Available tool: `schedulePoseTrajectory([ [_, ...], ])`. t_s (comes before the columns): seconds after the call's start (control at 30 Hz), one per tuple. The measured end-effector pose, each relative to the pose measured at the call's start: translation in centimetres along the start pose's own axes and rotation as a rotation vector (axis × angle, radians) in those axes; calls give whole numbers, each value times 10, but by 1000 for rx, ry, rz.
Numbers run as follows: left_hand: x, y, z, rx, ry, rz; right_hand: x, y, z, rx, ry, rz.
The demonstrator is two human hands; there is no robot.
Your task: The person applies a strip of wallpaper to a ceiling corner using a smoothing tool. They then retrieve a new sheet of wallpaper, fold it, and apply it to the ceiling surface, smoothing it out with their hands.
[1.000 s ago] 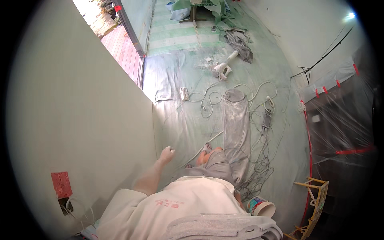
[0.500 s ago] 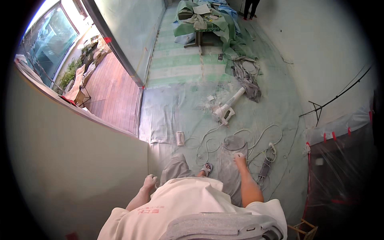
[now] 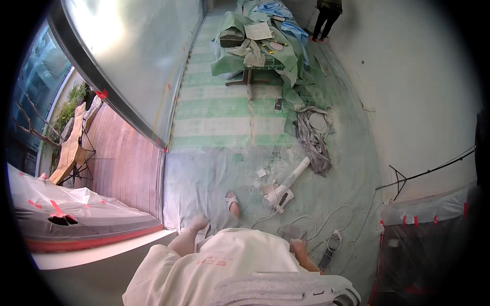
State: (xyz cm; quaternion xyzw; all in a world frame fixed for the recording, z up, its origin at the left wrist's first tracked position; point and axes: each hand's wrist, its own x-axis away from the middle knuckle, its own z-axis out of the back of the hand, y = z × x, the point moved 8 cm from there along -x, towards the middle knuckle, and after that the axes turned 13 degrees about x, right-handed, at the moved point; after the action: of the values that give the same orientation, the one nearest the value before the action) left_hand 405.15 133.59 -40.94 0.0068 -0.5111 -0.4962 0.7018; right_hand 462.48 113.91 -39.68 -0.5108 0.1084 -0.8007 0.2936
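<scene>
My left hand [image 3: 198, 223] hangs low beside my left hip, smeared by motion. A pale flat-edged thing [image 3: 203, 236] shows just under it; whether the hand touches it I cannot tell. At my right side my right hand [image 3: 297, 246] is down by my grey trouser leg [image 3: 293, 232], its fingers mostly hidden. A sandaled foot [image 3: 232, 200] is planted ahead of me. Farther forward, on the dusty sheeting, lies a white power tool [image 3: 279, 196] with a long tube and a grip handle. A small white square piece [image 3: 262, 172] rests near it.
Ahead stands a table [image 3: 247, 76] draped in green sheeting, with papers and tools on it. Grey cloth [image 3: 312, 145] lies on the floor. White cord [image 3: 326, 219] loops near a dark power strip [image 3: 326, 258]. A person [image 3: 326, 20] stands far off. Wooden decking [image 3: 125, 158] is at left.
I have stepped forward; the white tool, cloth and table appear nearer. A foot has swung out ahead. Both hands now sit closer to my body, and the left is blurred.
</scene>
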Motion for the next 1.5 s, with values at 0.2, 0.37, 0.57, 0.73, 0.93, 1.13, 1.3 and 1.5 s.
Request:
schedulePoseTrajectory([
  [0.2,-175,186,239,374,354,-218,-58,-140,11,339,130,78],
  [0.37,-267,313,298,430,299,-262,-182,-290,23,487,201,380],
  [0.57,-360,351,273,315,226,-136,-405,-483,92,-69,-65,27],
  [0.73,-418,400,309,109,3,21,-573,-692,214,-266,25,220],
  [0.93,-529,538,423,441,323,-69,-585,-962,313,-285,118,359],
  [1.13,-667,784,525,421,303,-415,-648,-946,297,-447,187,196],
  [1.3,-760,960,619,394,298,-656,-633,-855,199,-504,218,-214],
  [1.5,-868,1092,716,-157,551,-883,-604,-971,182,-476,284,-227],
])
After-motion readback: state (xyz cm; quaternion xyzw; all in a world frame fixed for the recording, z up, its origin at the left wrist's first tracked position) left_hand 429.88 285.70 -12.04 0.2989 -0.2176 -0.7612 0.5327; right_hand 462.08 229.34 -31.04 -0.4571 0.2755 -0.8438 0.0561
